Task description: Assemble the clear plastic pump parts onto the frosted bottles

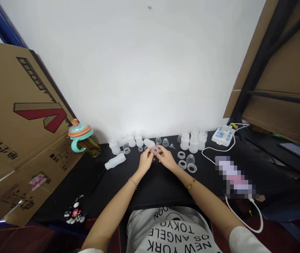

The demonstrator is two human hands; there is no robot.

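Pinching a clear silicone ring [155,150] between the fingertips of your left hand [146,160] and right hand [166,157], you hold it over the black worktop [160,191]. It handles light, soft and slightly slippery; keep hold at its rim, both hands nearly closed.

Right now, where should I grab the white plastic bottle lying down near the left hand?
Grip the white plastic bottle around its middle, coming from the near side: it lies on its side on the black table, and its round body lets fingers wrap over it.
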